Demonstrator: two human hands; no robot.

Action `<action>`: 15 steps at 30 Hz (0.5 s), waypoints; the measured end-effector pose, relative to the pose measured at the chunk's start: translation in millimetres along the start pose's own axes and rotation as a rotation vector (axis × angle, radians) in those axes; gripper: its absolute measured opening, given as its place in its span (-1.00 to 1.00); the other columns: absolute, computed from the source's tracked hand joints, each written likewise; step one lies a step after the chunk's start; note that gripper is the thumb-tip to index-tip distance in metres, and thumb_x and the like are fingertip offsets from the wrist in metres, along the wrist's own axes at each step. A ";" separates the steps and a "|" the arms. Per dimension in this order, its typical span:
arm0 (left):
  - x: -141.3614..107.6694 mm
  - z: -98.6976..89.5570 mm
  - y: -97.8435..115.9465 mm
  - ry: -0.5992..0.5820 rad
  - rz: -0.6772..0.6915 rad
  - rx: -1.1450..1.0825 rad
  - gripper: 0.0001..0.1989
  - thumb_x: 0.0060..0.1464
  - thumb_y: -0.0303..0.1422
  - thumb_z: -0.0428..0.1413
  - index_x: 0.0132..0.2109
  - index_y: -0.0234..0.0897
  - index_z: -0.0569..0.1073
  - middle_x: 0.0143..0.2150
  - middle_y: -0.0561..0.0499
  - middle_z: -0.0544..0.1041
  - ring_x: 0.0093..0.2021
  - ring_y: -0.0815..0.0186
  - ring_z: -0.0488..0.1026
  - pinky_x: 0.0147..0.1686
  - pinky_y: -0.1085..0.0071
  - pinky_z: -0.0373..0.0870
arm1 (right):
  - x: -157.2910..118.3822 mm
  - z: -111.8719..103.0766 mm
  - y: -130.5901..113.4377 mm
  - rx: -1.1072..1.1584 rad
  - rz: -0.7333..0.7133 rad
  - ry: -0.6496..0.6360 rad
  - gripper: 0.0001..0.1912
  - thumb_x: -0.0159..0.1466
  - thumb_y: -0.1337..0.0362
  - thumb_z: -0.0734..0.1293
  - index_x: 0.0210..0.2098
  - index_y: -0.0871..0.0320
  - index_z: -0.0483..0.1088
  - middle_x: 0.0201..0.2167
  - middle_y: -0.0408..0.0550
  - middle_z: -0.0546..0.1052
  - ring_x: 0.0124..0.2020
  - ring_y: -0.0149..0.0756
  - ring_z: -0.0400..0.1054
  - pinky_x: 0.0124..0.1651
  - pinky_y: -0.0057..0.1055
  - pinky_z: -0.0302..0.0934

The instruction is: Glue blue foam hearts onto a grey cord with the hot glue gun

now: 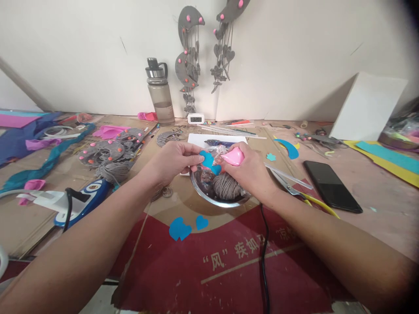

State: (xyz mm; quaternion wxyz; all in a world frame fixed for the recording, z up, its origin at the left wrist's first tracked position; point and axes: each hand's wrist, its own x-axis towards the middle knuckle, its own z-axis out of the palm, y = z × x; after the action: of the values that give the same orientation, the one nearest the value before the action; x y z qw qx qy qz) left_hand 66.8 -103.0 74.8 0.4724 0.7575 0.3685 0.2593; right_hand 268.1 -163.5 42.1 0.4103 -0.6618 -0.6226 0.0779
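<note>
Nearest, the red-printed cardboard (229,296) carries a black cable (264,248), a loose blue heart (202,223) and, just beside it, a larger blue piece (179,229), apparently overlapping shapes.

Beyond these stands a metal bowl (218,203) with a ball of grey yarn (226,186) inside. Both hands are over its far part. Left hand (173,160): thumb and forefinger pinch a blue flower (206,158) by its edge. Right hand (246,169): fingers wrapped around a pink bag (234,156), its narrow end toward the flower. A second heart (216,169) sits between the hands, touching the flower; whether the two are joined cannot be told.

To the right lie scissors (319,205) and a phone (332,185); farther, a small flower (270,157) and a blue crescent (290,150). To the left, grey pieces (109,152) with pink and orange dots are heaped.

At the back: bottle (162,102), clock (195,118) and, on the wall, two grey hangings (189,26) with dots, cords and small shapes.

Progress, as judged: the blue shapes are cut; the crescent, loose heart and small flower lie apart, with no cords or dots visible on them. The wall hangings appear complete.
</note>
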 end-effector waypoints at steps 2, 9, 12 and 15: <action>1.0 0.3 -1.2 -0.007 -0.008 -0.033 -0.75 0.02 -0.28 0.15 -0.19 -0.32 0.58 -0.54 -0.02 0.48 -0.58 0.44 0.33 -0.65 0.52 0.18 | 0.0 0.0 0.4 -0.005 0.000 -0.002 -0.73 0.13 0.07 0.36 -0.25 0.08 0.36 -0.38 -0.07 0.50 -0.35 -0.22 0.34 -0.32 -0.34 0.17; -1.6 2.4 3.2 0.024 0.034 0.112 -0.75 0.02 -0.29 0.14 -0.16 -0.25 0.59 -0.50 0.05 0.51 -0.53 0.42 0.38 -0.53 0.49 0.29 | 0.4 -0.1 0.4 -0.019 -0.003 0.006 -0.73 0.12 0.08 0.36 -0.26 0.08 0.36 -0.39 -0.08 0.51 -0.37 -0.23 0.34 -0.35 -0.36 0.15; -3.7 3.7 6.4 0.022 0.106 0.185 -0.76 0.03 -0.30 0.12 -0.16 -0.22 0.60 -0.41 0.07 0.56 -0.44 0.39 0.43 -0.44 0.47 0.33 | 0.4 -0.2 0.2 -0.026 -0.004 0.009 -0.74 0.10 0.09 0.36 -0.27 0.08 0.37 -0.39 -0.09 0.50 -0.37 -0.23 0.33 -0.36 -0.36 0.13; -4.8 4.9 8.5 0.050 0.168 0.274 -0.76 0.04 -0.32 0.11 -0.16 -0.21 0.60 -0.33 0.05 0.59 -0.36 0.36 0.46 -0.37 0.46 0.35 | -0.1 -0.8 -0.4 -0.027 0.000 0.006 -0.74 0.10 0.10 0.36 -0.26 0.08 0.36 -0.39 -0.09 0.50 -0.37 -0.23 0.33 -0.38 -0.37 0.12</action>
State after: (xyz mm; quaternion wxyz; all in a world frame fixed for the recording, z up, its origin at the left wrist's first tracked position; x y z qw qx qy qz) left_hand 70.2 -111.8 80.3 0.3317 0.8364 0.3474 0.2640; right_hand 268.3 -164.0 42.8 0.4029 -0.6675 -0.6226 0.0674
